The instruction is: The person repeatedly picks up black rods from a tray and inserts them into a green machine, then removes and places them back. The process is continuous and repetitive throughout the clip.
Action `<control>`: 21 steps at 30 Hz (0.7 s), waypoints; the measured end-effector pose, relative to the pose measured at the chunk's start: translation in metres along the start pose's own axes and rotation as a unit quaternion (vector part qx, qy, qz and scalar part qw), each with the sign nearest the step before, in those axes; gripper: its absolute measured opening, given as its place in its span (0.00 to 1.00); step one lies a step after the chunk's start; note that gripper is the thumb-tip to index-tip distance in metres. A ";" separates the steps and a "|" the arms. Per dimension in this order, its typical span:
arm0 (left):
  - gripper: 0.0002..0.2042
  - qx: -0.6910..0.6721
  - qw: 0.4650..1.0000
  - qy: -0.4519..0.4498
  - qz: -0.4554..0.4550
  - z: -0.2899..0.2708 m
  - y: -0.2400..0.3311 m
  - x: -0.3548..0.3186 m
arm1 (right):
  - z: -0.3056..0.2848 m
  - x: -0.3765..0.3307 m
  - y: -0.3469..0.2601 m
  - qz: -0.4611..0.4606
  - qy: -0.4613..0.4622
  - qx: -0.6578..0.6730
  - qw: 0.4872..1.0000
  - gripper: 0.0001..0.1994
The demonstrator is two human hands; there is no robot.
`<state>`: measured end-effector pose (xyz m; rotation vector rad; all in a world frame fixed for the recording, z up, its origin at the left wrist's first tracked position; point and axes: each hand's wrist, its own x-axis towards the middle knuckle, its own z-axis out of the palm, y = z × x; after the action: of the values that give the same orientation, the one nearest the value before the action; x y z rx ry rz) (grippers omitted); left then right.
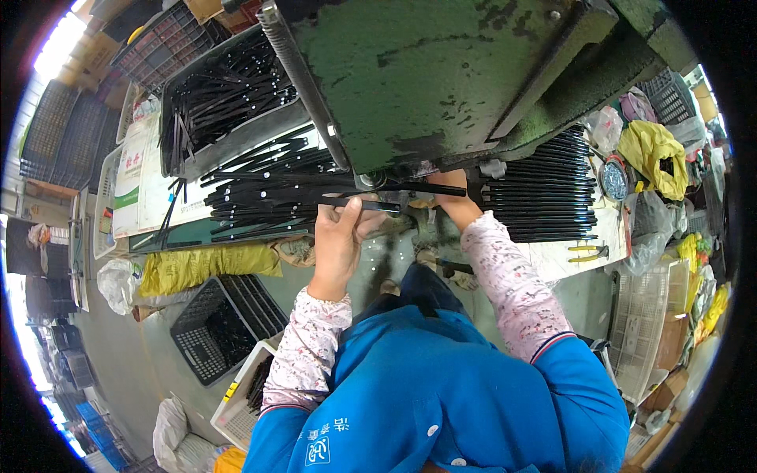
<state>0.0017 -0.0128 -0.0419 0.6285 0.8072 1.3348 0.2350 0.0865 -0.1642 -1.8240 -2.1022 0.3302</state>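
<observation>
My left hand (pixel 339 236) is closed on a flat black strip (pixel 359 204), thumb on the near side, the strip's end pointing right. Just above it, a second black strip (pixel 426 188) juts out at the lower edge of a green machine (pixel 402 87). My right hand (pixel 455 189) reaches in under that edge, and the second strip's right end crosses in front of it. The right fingers are mostly hidden, so their grip does not show. Left of the machine lies a loose pile of black strips (pixel 260 197). On the right, similar black pieces (pixel 540 193) lie in neat rows.
A dark bin (pixel 177 118) full of black strips stands at the back left. Yellow-handled pliers (pixel 588 253) lie on the right-hand table. Black crates (pixel 221 323) and a yellow sack (pixel 205 270) are at the lower left. A white crate (pixel 646 323) stands at the right.
</observation>
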 end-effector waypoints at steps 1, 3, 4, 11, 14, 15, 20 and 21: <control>0.13 0.007 1.000 0.001 0.011 0.000 0.002 0.000 | -0.005 0.005 -0.009 0.107 -0.094 0.022 0.990 0.12; 0.12 0.010 1.000 0.009 0.008 0.001 0.007 -0.001 | -0.014 0.001 -0.024 0.082 -0.065 -0.008 0.995 0.11; 0.12 0.012 1.000 0.013 0.006 0.002 0.010 -0.001 | -0.009 0.002 -0.023 0.061 -0.011 0.016 0.998 0.10; 0.13 -0.029 0.997 0.005 0.069 0.018 0.007 0.017 | 0.020 0.010 0.010 -0.052 0.169 0.214 0.961 0.12; 0.11 -0.025 0.997 0.051 0.060 0.017 0.003 0.013 | 0.001 0.003 -0.020 0.003 0.159 0.228 0.961 0.11; 0.11 -0.024 0.997 0.051 0.058 0.018 0.001 0.012 | 0.010 0.003 -0.008 -0.032 0.172 0.201 0.964 0.11; 0.15 -0.065 0.995 0.052 0.058 0.020 -0.011 0.009 | 0.061 0.008 0.045 -0.141 0.214 0.092 0.962 0.10; 0.14 -0.077 0.994 0.056 0.054 0.018 -0.015 0.008 | 0.067 0.007 0.053 -0.183 0.224 0.002 0.957 0.10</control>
<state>0.0249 -0.0059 -0.0446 0.4844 0.7596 1.5253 0.2561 0.1042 -0.2456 -1.3059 -2.0398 -0.1594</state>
